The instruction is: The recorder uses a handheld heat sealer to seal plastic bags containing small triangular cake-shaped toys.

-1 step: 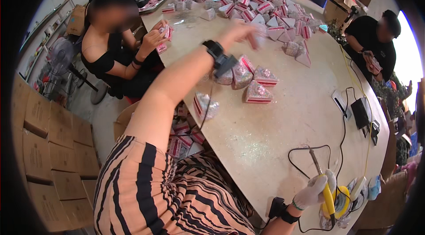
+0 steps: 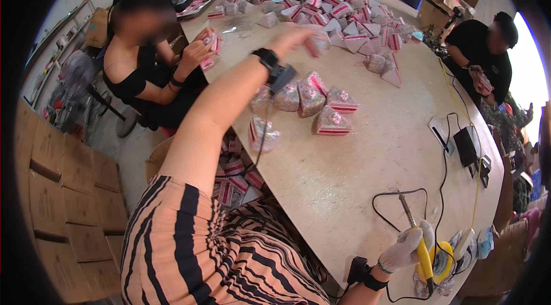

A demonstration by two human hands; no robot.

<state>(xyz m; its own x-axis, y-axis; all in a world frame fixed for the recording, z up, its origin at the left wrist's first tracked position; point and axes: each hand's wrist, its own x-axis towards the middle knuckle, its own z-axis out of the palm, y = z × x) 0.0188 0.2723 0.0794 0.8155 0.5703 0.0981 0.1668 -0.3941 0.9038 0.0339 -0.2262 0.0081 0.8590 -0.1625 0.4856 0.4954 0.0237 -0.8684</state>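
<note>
Cartons (image 2: 66, 199) stacked well L of table (image 2: 321, 190); fan (image 2: 79, 72) nearer it. Co-worker (image 2: 140, 81) sits at table's L edge, both hands on pink/white pc (image 2: 209, 62). More wedges (image 2: 234, 183) below same edge. L hand (image 2: 293, 39), bare, over table's far half: a bit blurred, looks closed on pink/white wedge (image 2: 317, 44). Group of glittery wedges (image 2: 313, 97) on table, L of its middle; big heap (image 2: 327, 3) at table's far end. R hand (image 2: 402, 250), gloved, at table's nr R corner, gripping yellow-handled iron (image 2: 425, 259), metal end pointing up-table. Round yellow thing (image 2: 443, 263) at same table corner. Blk box (image 2: 468, 143) nr table's R edge; 2nd co-worker (image 2: 485, 55) just beyond that edge, holding sth, too small to tell what.
</note>
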